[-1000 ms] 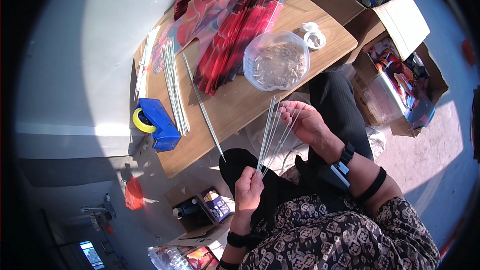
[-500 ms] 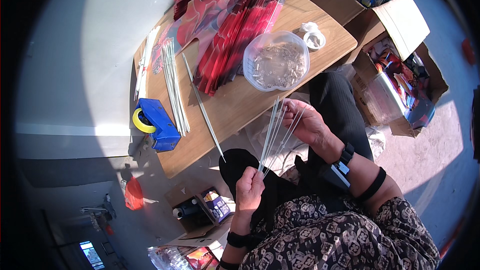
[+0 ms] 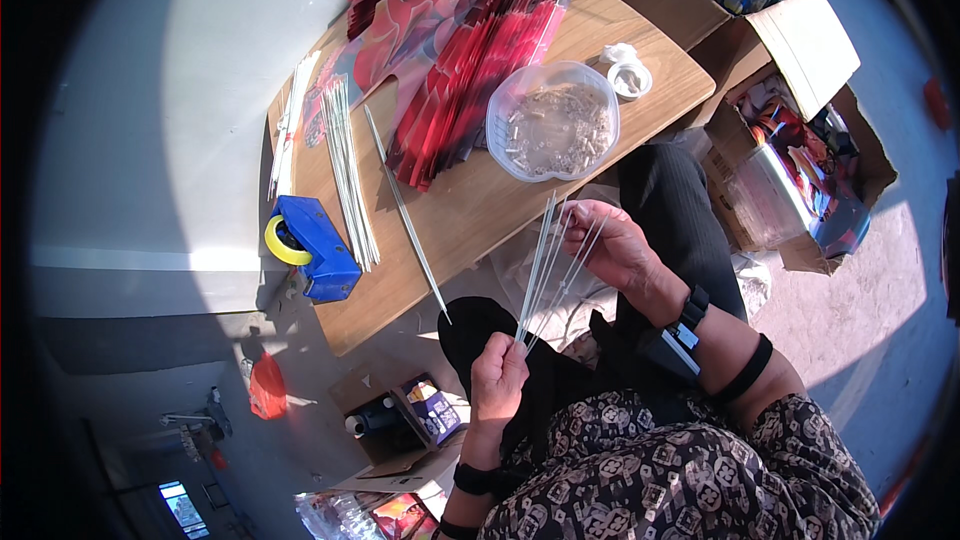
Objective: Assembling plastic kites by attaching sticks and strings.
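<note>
My left hand [image 3: 499, 372] is closed round the lower ends of several thin white sticks [image 3: 538, 280], which fan out upward in front of my lap. At their upper ends my right hand [image 3: 609, 243] has its fingers curled, thumb and fingertips pinched among the sticks; exactly how many it grips I cannot tell. Small pale knots or beads show partway along the sticks on the right side. Just past my right hand, on the table, is a clear plastic tub [image 3: 496, 145] with wet-looking, pale crumbly material in it.
On the wooden table [image 3: 455, 215] lie more white sticks [image 3: 350, 180], a blue tape dispenser [image 3: 325, 248], pleated red printed sheets [image 3: 470, 60] and a small white cup [image 3: 629, 80]. Cardboard boxes [image 3: 800, 50] with coloured scraps stand at right. An open box [image 3: 385, 420] sits below left.
Very little differs. The fanned sticks and my right hand have shifted slightly to the left; my left hand keeps its hold.
</note>
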Available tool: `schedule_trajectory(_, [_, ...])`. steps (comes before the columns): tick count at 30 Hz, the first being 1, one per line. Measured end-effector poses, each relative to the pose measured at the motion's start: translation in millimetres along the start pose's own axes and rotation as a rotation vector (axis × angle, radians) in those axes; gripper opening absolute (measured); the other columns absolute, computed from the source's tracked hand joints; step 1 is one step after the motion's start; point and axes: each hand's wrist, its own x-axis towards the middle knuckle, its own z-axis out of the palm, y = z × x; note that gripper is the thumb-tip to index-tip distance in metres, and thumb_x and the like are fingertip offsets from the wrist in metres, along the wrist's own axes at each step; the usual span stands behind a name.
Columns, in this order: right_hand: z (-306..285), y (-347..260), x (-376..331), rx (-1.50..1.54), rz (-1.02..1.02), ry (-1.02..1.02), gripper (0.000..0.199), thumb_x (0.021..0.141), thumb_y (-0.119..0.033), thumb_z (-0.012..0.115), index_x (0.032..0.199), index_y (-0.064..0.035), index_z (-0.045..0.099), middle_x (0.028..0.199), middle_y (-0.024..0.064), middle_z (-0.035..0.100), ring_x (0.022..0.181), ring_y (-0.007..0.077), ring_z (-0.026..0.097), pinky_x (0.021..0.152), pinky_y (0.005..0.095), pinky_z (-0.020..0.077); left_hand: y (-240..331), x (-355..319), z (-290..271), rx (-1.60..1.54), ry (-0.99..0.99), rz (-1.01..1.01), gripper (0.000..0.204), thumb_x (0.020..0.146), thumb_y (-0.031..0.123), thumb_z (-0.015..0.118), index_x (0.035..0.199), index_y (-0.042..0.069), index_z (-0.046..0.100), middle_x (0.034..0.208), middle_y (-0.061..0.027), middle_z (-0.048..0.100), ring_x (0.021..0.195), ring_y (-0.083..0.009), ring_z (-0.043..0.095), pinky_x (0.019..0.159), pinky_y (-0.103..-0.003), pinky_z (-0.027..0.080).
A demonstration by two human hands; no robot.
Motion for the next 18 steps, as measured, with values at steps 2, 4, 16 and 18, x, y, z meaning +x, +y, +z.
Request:
schedule_trajectory(2, [-2,0,0,-0.004,0.009,-0.025,0.015,0.088,-0.012,0.061,0.095,0.0015,0.063,0.080,0.0024,0.058,0.067,0.0090,0.049,0.062,0.0217,0.0436,0,0,1,-0.012,-0.001,-0.006,0.020,0.095,0.013,0.049,0.077,0.005,0.047,0.055,0.0022,0.043,0.045,-0.0038,0.040,0.040,-0.020,0.030])
schedule_trajectory(4, [-4,0,1,0.000,0.012,-0.033,0.016,0.088,-0.012,0.061,0.094,0.0016,0.063,0.081,0.0029,0.059,0.067,0.0089,0.049,0.061,0.0219,0.0436,0,-1,1,-0.002,-0.005,-0.009,0.020,0.095,0.014,0.049,0.077,0.005,0.047,0.055,0.0022,0.043,0.045,-0.0038,0.040,0.040,-0.020,0.030])
schedule_trajectory(16, [5,7,-2,-0.301,0.025,0.017,0.015,0.087,-0.013,0.063,0.093,-0.0001,0.066,0.081,0.0018,0.064,0.070,0.0080,0.056,0.065,0.0221,0.0470,8,2,1,-0.037,-0.021,-0.107,0.021,0.096,0.013,0.047,0.078,0.003,0.046,0.057,0.0023,0.041,0.048,-0.0039,0.040,0.042,-0.020,0.032])
schedule_trajectory(18, [5,9,-4,-0.434,0.100,-0.062,0.014,0.085,-0.012,0.065,0.093,-0.0010,0.068,0.083,0.0024,0.065,0.069,0.0070,0.054,0.063,0.0210,0.0450,8,2,2,-0.068,-0.015,-0.124,0.021,0.097,0.014,0.046,0.078,0.003,0.046,0.057,0.0024,0.041,0.048,-0.0039,0.040,0.042,-0.020,0.032])
